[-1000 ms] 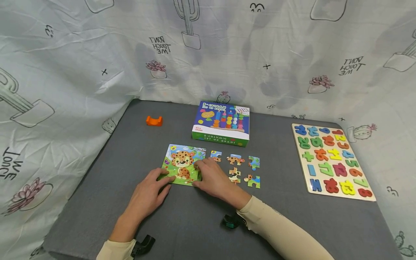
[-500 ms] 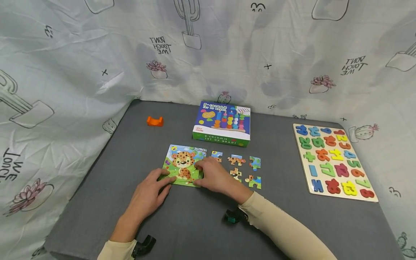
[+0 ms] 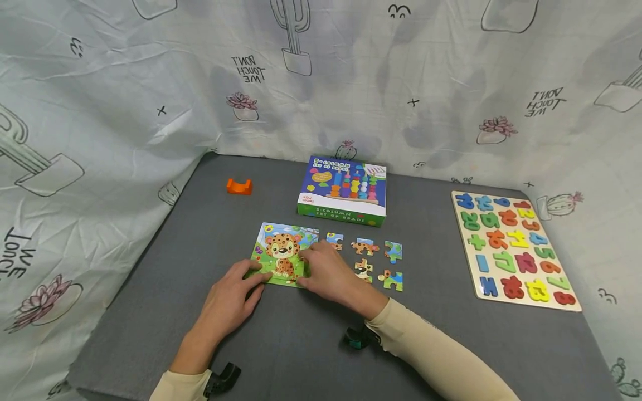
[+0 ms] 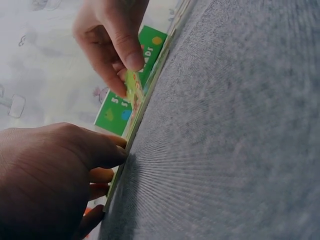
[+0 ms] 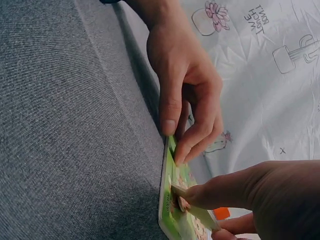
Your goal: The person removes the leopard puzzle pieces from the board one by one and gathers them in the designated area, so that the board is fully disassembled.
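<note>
A leopard picture puzzle board [image 3: 259, 245] lies on the grey table. My left hand [image 3: 228, 292] holds its near left corner, thumb against the edge and fingers bent over the top. My right hand [image 3: 328, 273] is above the right part of the board, pinching a puzzle piece [image 5: 202, 212] between thumb and fingers. In the right wrist view that piece tilts up from the board's surface. From the left wrist the piece [image 4: 134, 90] shows green, with its lower edge close to the board. To the right of the board, several loose puzzle pieces [image 3: 365, 246] lie in two rows, one partly behind my right hand.
Behind the puzzle lies a blue and green bead-set box [image 3: 342, 192]. An orange plastic part [image 3: 239, 187] is at the back left. On the right is a wooden board of colourful letters and numbers [image 3: 514, 248]. A printed curtain [image 3: 326, 83] hangs behind the table.
Over the last half second my right hand has shifted slightly left over the board with the piece. The left hand stays in place.
</note>
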Action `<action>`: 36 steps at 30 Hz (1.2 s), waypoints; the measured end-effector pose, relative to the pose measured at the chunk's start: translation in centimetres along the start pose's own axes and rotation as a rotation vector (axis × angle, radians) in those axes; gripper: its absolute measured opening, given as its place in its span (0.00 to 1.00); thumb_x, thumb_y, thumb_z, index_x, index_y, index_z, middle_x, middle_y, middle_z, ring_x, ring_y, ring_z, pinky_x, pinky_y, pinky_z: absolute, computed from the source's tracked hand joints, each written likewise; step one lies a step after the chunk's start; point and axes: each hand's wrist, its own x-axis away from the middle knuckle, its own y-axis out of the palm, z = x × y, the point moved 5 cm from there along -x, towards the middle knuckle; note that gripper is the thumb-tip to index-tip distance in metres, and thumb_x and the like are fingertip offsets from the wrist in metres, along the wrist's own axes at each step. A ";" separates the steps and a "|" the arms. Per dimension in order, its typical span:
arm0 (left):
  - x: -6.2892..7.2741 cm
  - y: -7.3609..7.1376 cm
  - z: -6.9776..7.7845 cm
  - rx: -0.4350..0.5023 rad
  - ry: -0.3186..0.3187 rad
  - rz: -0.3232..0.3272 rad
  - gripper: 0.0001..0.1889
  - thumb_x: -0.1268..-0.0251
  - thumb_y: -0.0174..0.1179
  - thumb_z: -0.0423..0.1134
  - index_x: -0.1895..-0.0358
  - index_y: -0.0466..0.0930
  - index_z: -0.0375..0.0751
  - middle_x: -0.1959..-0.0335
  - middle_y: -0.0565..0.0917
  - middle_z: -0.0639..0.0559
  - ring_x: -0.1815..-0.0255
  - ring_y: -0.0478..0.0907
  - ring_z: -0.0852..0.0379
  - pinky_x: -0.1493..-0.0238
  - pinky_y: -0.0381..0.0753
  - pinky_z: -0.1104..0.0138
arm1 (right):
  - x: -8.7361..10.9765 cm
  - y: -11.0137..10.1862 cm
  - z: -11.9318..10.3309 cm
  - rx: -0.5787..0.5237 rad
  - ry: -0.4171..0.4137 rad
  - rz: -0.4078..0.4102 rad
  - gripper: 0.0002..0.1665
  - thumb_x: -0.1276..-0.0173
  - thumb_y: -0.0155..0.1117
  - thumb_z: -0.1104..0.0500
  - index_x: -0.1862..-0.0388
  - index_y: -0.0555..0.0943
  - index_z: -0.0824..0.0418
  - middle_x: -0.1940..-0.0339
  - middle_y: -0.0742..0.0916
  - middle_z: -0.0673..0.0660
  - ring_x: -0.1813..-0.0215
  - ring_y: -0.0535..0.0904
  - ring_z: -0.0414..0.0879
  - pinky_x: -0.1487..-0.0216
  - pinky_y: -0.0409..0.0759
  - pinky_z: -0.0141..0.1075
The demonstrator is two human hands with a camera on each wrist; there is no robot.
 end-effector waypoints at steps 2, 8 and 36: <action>0.0 0.0 0.1 0.004 0.007 0.003 0.14 0.30 0.76 0.36 0.43 0.93 0.49 0.36 0.81 0.45 0.34 0.79 0.42 0.54 0.88 0.45 | 0.1 0.0 0.1 -0.019 0.002 0.009 0.28 0.38 0.86 0.52 0.42 0.89 0.63 0.62 0.85 0.52 0.54 0.79 0.50 0.53 0.78 0.44; -0.1 -0.1 0.4 0.004 0.043 -0.001 0.15 0.30 0.75 0.35 0.42 0.93 0.46 0.29 0.82 0.50 0.28 0.76 0.46 0.48 0.88 0.47 | 0.2 -0.1 0.4 -0.046 -0.009 0.030 0.23 0.37 0.86 0.51 0.48 0.91 0.62 0.56 0.90 0.54 0.49 0.83 0.52 0.45 0.82 0.46; 0.1 -0.2 0.1 0.051 0.044 0.027 0.17 0.29 0.74 0.34 0.40 0.92 0.46 0.28 0.82 0.53 0.27 0.75 0.47 0.51 0.88 0.46 | 6.8 -3.5 3.3 -0.138 -0.055 0.295 0.28 0.36 0.87 0.56 0.39 0.88 0.61 0.43 0.85 0.57 0.40 0.79 0.53 0.42 0.84 0.50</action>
